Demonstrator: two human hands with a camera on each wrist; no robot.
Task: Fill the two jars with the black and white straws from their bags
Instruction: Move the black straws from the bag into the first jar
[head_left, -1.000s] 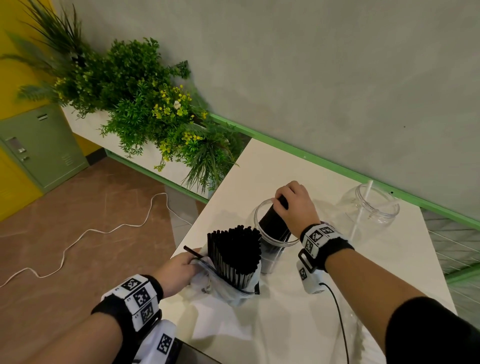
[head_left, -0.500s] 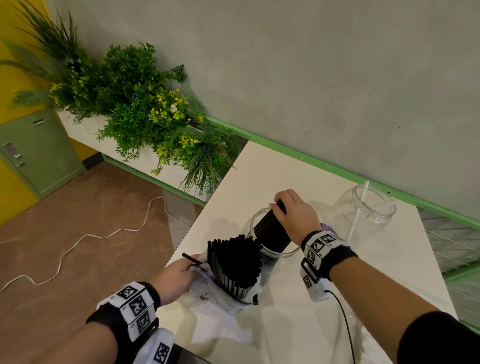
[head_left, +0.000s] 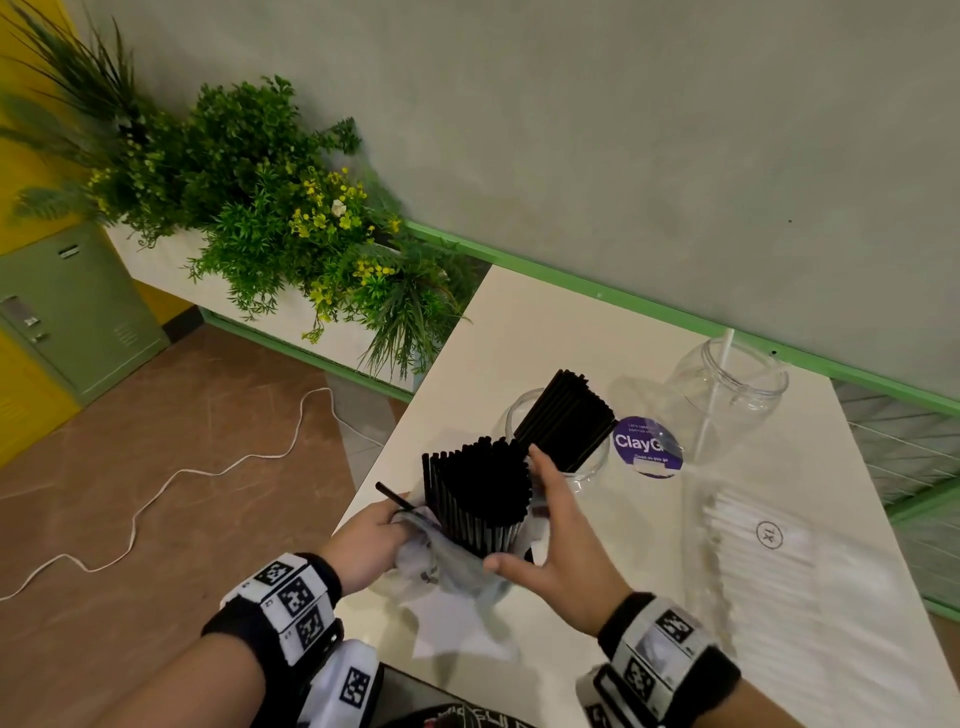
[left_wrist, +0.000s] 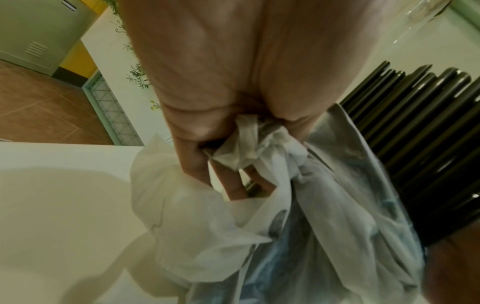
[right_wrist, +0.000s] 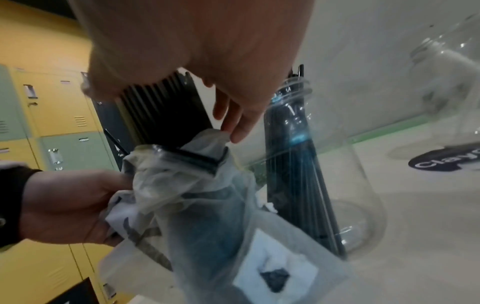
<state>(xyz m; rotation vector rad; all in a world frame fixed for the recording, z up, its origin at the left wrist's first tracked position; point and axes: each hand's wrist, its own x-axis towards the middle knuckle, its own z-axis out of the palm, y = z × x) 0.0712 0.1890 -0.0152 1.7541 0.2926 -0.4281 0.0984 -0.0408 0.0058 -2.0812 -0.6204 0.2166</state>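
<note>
A crumpled clear bag (head_left: 447, 564) stands near the table's front left edge with a bundle of black straws (head_left: 478, 488) upright in it. My left hand (head_left: 374, 535) grips the bag's gathered plastic (left_wrist: 249, 152) on its left side. My right hand (head_left: 524, 512) is spread open against the bundle's right side, its thumb low by the bag and its fingertips (right_wrist: 233, 131) at the bag's rim. Just behind, the near clear jar (head_left: 592, 467) holds a leaning bunch of black straws (head_left: 566, 421). The far jar (head_left: 727, 395) holds one white straw (head_left: 719, 374).
A flat bag of white straws (head_left: 769, 561) lies on the white table (head_left: 649, 597) at the right. A purple round sticker (head_left: 647, 447) sits between the jars. The planter (head_left: 291, 228) and a green rail flank the table's far left; the floor with a white cable (head_left: 171, 478) is left.
My right hand has let go of the black straws in the near jar and come back to the bundle in the bag, now open. My left hand still holds the bag.
</note>
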